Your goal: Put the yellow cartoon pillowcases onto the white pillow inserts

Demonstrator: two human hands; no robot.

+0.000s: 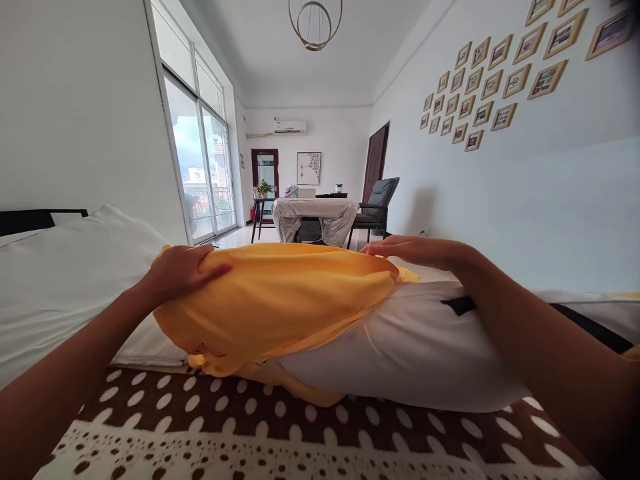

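A yellow cloth cover (290, 287) wraps the left and middle part of a white pillow (425, 347), whose right part is bare. My left hand (183, 270) rests on the cover's upper left end, thumb apart from the fingers, which are partly hidden behind the edge. At the cover's upper right edge, near its opening, my right hand (405, 250) touches the cloth with fingers stretched out to the left. The pillow lies across a brown and white patterned blanket (220, 420).
Another white pillow (65, 273) lies at the left. Black strips on white fabric show at the right. Farther back stand a covered table (325, 208), a dark chair (377, 203) and a plant stand (259, 217). Glass doors are on the left.
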